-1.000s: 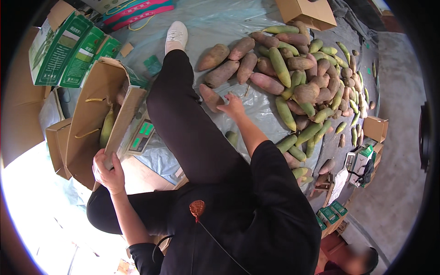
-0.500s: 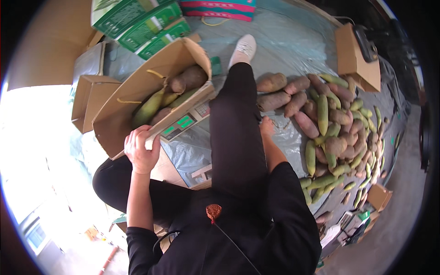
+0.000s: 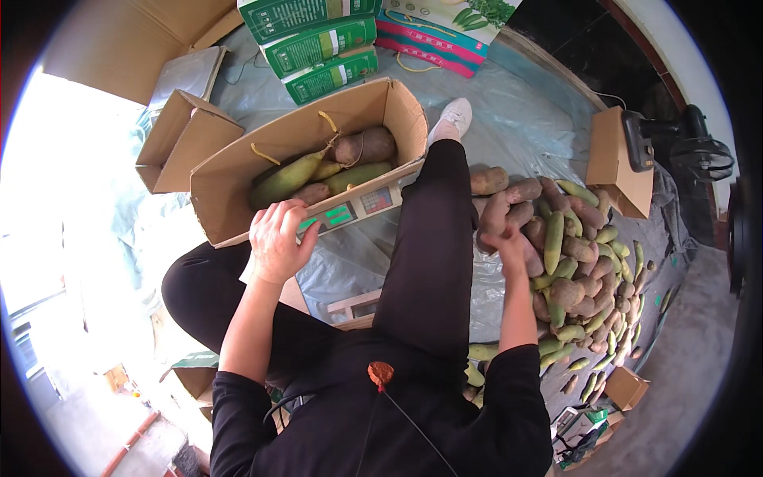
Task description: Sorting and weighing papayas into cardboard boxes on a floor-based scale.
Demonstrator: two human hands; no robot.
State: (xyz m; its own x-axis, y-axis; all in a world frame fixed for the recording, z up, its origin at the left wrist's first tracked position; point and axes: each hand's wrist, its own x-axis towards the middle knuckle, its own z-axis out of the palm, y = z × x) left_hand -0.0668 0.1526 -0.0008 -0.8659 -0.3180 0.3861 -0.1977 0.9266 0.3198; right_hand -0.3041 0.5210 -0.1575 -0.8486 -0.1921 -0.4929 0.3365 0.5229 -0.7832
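An open cardboard box (image 3: 218,187) with yellow cord handles stands at the left on a digital scale (image 3: 377,200) with a lit green display. Inside lie green radishes (image 3: 282,179) and reddish-brown root vegetables (image 3: 366,146). My left hand (image 3: 278,242) is hooked over the box's near rim, thumb apart on the outer side. Across my leg, my right hand (image 3: 509,246) is closed round the lower end of a long reddish-brown root vegetable (image 3: 493,215), at the near-left edge of a large heap (image 3: 584,274) of green and reddish-brown roots.
Green printed cartons (image 3: 318,48) and a pink and blue carton (image 3: 433,44) stand at the back. A small open box (image 3: 187,139) is at the left. A black fan (image 3: 699,147) is beside another cardboard box (image 3: 616,163) at right. Plastic sheeting (image 3: 524,91) covers the floor.
My right hand has come out from beside my knee, moving right and onto a root vegetable. The view has shifted; my left hand stays at the box's near rim.
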